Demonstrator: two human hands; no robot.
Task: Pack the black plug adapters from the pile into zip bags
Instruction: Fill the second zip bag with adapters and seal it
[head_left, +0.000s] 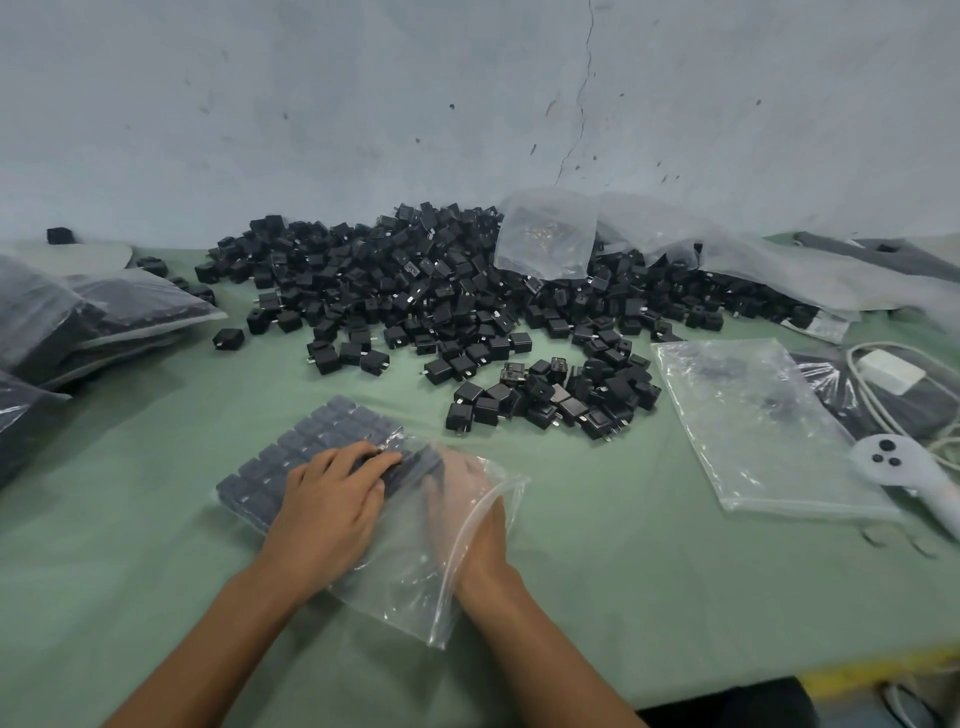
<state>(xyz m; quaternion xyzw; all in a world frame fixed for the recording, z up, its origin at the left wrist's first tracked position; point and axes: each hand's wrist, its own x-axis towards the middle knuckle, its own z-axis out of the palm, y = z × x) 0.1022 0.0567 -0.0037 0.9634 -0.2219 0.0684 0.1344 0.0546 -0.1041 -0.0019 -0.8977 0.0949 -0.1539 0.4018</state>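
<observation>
Near the tabletop's front edge, left hand (332, 501) presses flat on the zip bag (415, 582); right hand (470, 499) is inside it, grasp unclear. Best to pack adapters (311, 441) in tight rows, mouth wide.

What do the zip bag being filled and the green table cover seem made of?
The zip bag: clear glossy plastic film; it wrinkles and the adapters show through. The table cover: probably matte cloth or mat; no shine, weave not visible.

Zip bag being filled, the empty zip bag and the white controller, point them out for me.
Zip bag being filled (413, 584), head view, clear slack part by its mouth.
Empty zip bag (758, 426), head view, middle of flat face.
White controller (887, 464), head view, round buttoned head.
</observation>
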